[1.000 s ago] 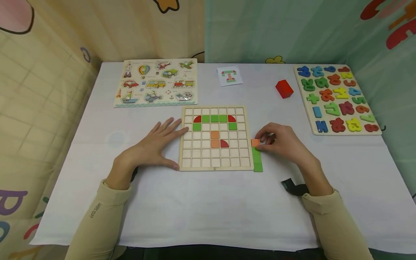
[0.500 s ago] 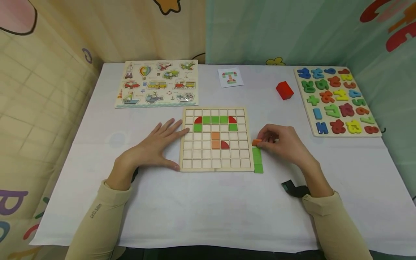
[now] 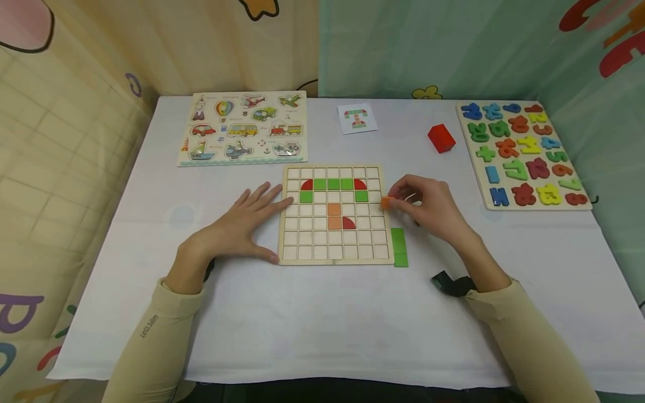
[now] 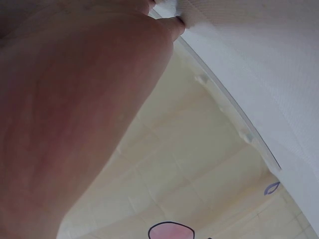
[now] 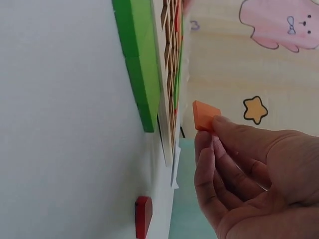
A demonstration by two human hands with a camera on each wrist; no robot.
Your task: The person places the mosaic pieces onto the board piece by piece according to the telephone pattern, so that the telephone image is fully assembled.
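Note:
My right hand (image 3: 425,206) pinches a square orange tile (image 5: 205,115) between thumb and fingertips, raised over the right edge of a wooden grid board (image 3: 307,262). Fingers spread, my left hand (image 3: 242,226) lies on the table with fingertips and thumb at the board's left edge. In the grid, green tiles (image 3: 333,184) and red quarter-round tiles (image 3: 348,223) sit in an arch, with two orange tiles (image 3: 334,210) and a red piece lower down. Beside the board's right edge lies a column of green tiles (image 3: 398,240). The left wrist view shows mostly the hand's blurred side.
A small pattern card (image 3: 357,118) lies behind the board. At the back left is a vehicle picture puzzle (image 3: 242,129); a letter and number puzzle (image 3: 524,154) is at the right. A red block (image 3: 441,138) stands between card and letter puzzle.
My right hand has lifted the orange tile from the top of the green column and carried it up and leftward to the board's edge. The left hand stays put.

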